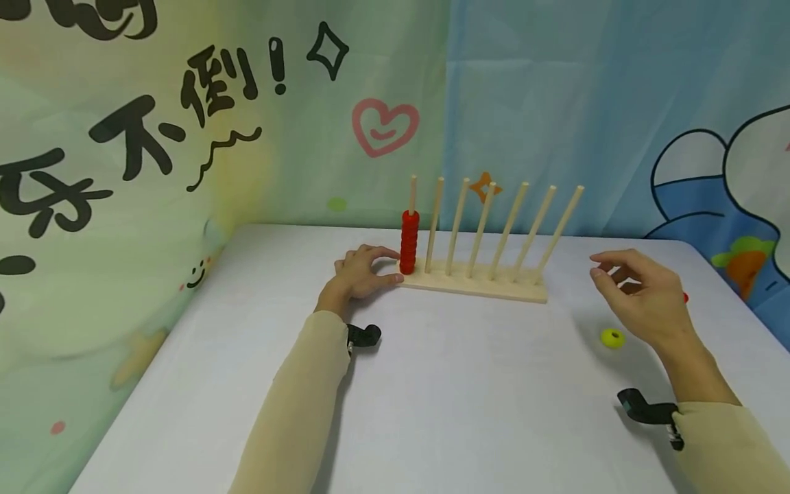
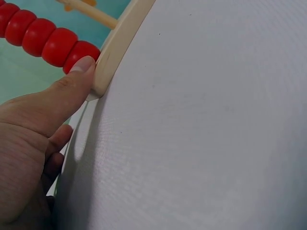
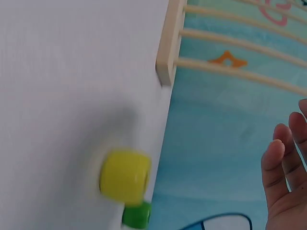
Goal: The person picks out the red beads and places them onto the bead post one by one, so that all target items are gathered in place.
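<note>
A wooden peg rack (image 1: 475, 281) with a row of upright pegs stands on the table. Its leftmost peg bears a stack of red beads (image 1: 409, 243). My left hand (image 1: 361, 274) grips the left end of the base, thumb (image 2: 79, 79) at the front beside the lowest red bead, other fingers partly hidden behind. To the right of the rack, my right hand (image 1: 644, 295) hovers above the table, fingers loosely bent, with nothing seen in it. Below it lies a yellow bead (image 1: 613, 338). A green bead (image 3: 136, 215) shows past the yellow one in the right wrist view.
Partly hidden behind the right hand is a red bead (image 1: 686, 297). The white table (image 1: 481, 398) meets a printed cloth backdrop (image 1: 524, 89) at its far edge. A black wrist mount (image 1: 364, 335) juts from the left sleeve, another (image 1: 644, 408) from the right.
</note>
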`<state>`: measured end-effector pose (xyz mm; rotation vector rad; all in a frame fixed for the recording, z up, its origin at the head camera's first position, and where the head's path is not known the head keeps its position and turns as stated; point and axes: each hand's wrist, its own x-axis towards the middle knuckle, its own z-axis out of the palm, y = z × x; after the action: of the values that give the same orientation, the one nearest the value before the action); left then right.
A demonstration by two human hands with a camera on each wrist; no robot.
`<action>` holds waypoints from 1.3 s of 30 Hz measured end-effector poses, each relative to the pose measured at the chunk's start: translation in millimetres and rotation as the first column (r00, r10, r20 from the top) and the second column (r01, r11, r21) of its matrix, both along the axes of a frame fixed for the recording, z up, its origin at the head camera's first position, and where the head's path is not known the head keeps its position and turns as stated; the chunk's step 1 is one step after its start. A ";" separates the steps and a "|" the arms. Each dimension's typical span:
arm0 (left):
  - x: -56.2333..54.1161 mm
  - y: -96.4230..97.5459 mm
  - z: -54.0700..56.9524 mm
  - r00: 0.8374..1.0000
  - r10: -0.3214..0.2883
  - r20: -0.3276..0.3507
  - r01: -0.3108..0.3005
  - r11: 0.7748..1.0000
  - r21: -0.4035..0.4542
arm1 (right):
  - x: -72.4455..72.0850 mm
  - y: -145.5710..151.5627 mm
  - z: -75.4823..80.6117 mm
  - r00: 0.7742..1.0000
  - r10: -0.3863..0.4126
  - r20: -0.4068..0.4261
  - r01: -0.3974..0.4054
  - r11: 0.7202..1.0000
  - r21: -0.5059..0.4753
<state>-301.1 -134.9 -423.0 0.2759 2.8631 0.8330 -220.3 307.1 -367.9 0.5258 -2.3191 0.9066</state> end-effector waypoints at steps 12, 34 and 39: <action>-1.1 -0.3 2.0 1.000 0.002 0.018 -0.003 1.000 0.019 | -9.0 45.6 -2.8 0.948 -0.201 0.246 0.187 0.979 0.078; -3.5 -0.2 4.0 1.000 0.007 0.016 -0.007 1.000 0.021 | -14.6 107.7 -28.4 0.783 -0.465 0.413 0.367 0.881 0.297; -3.7 -2.9 5.2 1.000 0.012 0.014 -0.013 1.000 0.022 | -22.0 115.1 -39.2 0.732 -0.479 0.485 0.350 0.875 0.336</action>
<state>-304.9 -137.7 -417.8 0.2542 2.8476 0.8659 -242.2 422.2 -407.2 -0.2363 -2.9181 0.6269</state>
